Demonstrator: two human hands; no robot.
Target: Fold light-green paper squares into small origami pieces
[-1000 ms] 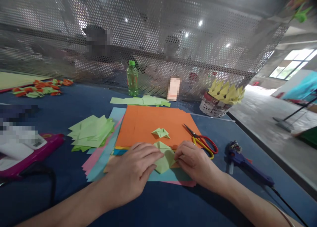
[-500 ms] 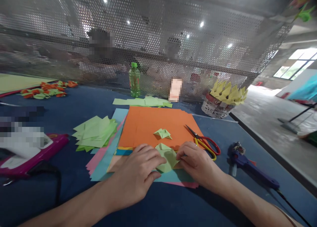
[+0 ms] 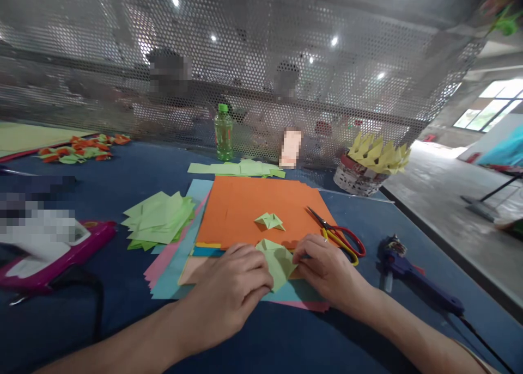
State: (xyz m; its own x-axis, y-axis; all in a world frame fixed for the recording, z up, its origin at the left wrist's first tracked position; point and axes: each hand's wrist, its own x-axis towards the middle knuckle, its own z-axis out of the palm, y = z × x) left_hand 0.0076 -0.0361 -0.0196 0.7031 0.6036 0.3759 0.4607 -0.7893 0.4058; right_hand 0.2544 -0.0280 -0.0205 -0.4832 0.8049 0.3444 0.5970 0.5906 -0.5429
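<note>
Between my two hands lies a light green sheet of folding paper (image 3: 278, 265), partly creased, on top of the coloured sheets. My left hand (image 3: 239, 287) is closed on its left side, the fingers bent and the thumb against them. The right edge is pinched by my right hand (image 3: 322, 268), thumb and fingertips together. Just beyond sits a small folded green paper piece (image 3: 269, 220), resting on orange paper (image 3: 245, 200). Scissors (image 3: 337, 235) with red and yellow handles lie beside my right hand. My left fingers hide part of the green sheet.
Left of the stack is a pile of green paper squares (image 3: 159, 219). A glue gun (image 3: 420, 279) with a cord lies at right. Behind stand a green bottle (image 3: 223, 134) and a basket (image 3: 355, 175) with yellow paper points. A magenta device (image 3: 93, 246) is at far left.
My left fingers have curled in and closed with the thumb at the left side of the green paper. My right hand keeps its pinch. The view has shifted slightly.
</note>
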